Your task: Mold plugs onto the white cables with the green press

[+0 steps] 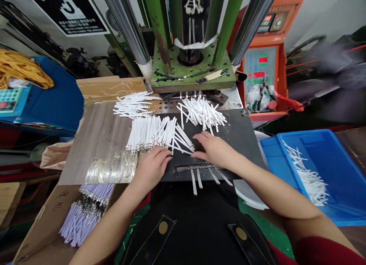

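Note:
A pile of thin white flat strips [148, 131] with small reddish ends lies in front of me across a work surface. My left hand [151, 169] is at the pile's near edge, thumb and fingers pinched together at the end of one white strip [173, 137]. On the right, my right hand [214, 148] has its thumb and index finger apart, close to the ends of some splayed strips [184, 141]; nothing shows between them. Just below the hands lies a narrow dark bar fixture [183, 168], with several strips [193, 181] sticking out over the table's front edge.
A green press [194, 78] stands at the back, with more white strips [203, 112] before it. A blue bin [343, 173] holds strips on the right. At lower left, a cardboard box [42, 227] contains purple strips [81, 219]. An orange control box [281, 63] stands back right.

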The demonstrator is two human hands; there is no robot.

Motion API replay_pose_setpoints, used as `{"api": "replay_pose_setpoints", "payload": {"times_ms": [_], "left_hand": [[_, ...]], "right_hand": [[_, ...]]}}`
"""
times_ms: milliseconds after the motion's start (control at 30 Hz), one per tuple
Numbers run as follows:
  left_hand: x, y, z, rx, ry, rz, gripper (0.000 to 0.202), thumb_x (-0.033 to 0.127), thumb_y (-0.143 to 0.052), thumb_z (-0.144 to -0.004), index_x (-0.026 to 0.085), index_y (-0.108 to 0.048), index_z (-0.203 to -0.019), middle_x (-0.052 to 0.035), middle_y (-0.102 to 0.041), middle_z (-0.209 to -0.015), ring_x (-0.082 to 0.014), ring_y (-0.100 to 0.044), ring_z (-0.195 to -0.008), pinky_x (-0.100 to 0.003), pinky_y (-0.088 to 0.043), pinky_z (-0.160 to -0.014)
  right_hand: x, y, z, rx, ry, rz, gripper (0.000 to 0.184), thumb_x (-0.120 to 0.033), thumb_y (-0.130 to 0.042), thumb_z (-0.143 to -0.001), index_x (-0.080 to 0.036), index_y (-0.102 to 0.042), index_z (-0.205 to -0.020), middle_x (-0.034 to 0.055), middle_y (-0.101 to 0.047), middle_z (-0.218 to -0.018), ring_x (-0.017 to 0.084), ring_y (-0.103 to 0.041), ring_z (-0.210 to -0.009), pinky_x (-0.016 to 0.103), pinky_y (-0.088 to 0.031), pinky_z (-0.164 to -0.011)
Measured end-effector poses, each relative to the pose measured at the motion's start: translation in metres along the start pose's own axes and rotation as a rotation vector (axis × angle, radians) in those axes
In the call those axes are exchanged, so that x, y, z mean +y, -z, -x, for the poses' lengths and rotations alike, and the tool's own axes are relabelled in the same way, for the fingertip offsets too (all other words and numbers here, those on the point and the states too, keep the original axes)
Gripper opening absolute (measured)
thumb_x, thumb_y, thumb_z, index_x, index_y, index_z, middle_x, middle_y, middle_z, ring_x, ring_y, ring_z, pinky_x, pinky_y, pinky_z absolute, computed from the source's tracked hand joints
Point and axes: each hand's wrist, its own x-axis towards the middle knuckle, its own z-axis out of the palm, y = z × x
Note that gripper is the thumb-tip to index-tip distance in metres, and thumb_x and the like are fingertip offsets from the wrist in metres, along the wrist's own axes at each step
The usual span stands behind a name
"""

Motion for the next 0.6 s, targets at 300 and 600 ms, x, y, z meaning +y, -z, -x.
{"api": "replay_pose_setpoints", "payload": {"times_ms": [300, 600], "left_hand": [[0.014, -0.016, -0.009, -0.042, 0.260, -0.219, 0.037, 0.026, -0.057, -0.095, 0.013, -0.061, -0.130, -0.0233, -0.051, -0.145, -0.0396, -0.053, -0.128, -0.062, -0.043, -0.105], [0.037, -0.025, -0.025, -0.386, 0.287, -0.027, 0.054, 0.027, -0.047, -0.098, 0.009, -0.043, -0.148, -0.0227, -0.038, -0.157, -0.0367, -0.033, -0.148, -0.070, -0.011, -0.120]], "right_hand": [[-0.015, -0.013, -0.028, -0.100, -0.111, 0.053, 0.025, -0.013, -0.052, -0.093, -0.009, -0.056, -0.118, 0.0171, -0.062, -0.113, 0.030, -0.066, -0.101, 0.037, -0.049, -0.084], [-0.026, -0.021, -0.040, -0.058, -0.096, 0.028, 0.023, -0.012, -0.052, -0.092, -0.008, -0.059, -0.114, 0.0168, -0.064, -0.108, 0.027, -0.065, -0.096, 0.036, -0.049, -0.082]]}}
